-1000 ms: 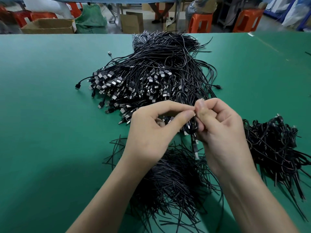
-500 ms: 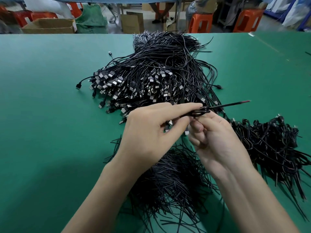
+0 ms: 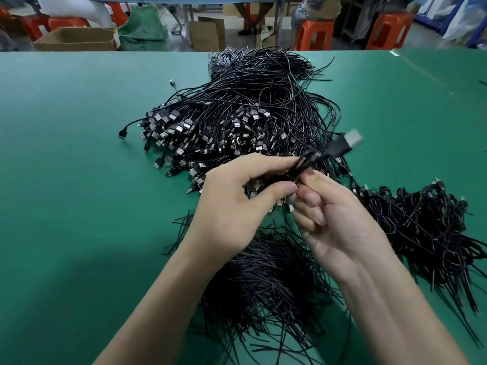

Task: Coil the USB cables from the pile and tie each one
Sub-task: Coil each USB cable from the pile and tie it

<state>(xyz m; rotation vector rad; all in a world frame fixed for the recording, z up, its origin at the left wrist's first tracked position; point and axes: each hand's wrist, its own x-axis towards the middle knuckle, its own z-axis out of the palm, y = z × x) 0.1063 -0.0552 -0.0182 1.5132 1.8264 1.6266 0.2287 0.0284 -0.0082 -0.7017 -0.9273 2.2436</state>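
Observation:
A big pile of loose black USB cables [image 3: 250, 114] lies on the green table [image 3: 66, 180] in front of me. Both hands meet just before it. My left hand [image 3: 237, 204] pinches a coiled black cable [image 3: 311, 162] between thumb and forefinger. My right hand [image 3: 334, 222] grips the same coil from below, fingers curled. The coil's USB plug [image 3: 350, 139] sticks out up and to the right, blurred. A heap of thin black twist ties [image 3: 263, 280] lies under my wrists. Tied coils [image 3: 427, 227] are heaped at the right.
Beyond the table's far edge stand cardboard boxes [image 3: 73, 39], a green sack [image 3: 143, 29] and orange stools [image 3: 313, 32]. A person's legs show at a bench behind. One stray cable end [image 3: 172, 82] lies left of the pile.
The coil has turned in my hands: first it hung downward, then a tie end pointed right, now the USB plug swings up to the right. My right hand has rolled palm-up.

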